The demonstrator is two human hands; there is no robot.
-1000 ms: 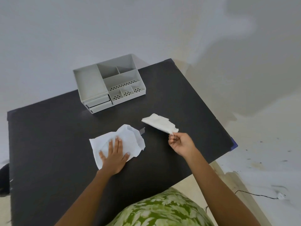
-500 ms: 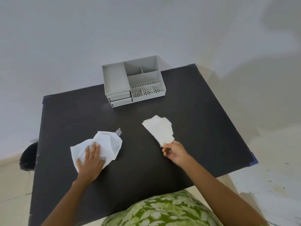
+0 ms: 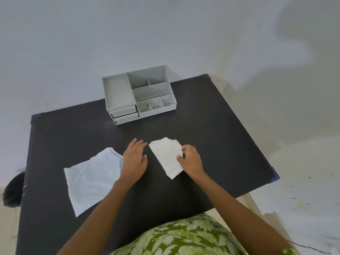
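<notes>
matt black table (image 3: 202, 144), soft white tissues (image 3: 166, 155), smooth grey plastic organiser (image 3: 117, 92)

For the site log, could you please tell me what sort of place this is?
Probably a plain room at home, though that is a guess: a black table stands by a bare white wall, with a grey desk organiser on it.

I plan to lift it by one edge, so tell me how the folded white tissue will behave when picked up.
The folded tissue will probably droop: it looks thin and creased. It seems very light, likely sliding easily on the smooth black table if pushed. The right hand pinches its edge; a hard tug might tear it.
</notes>
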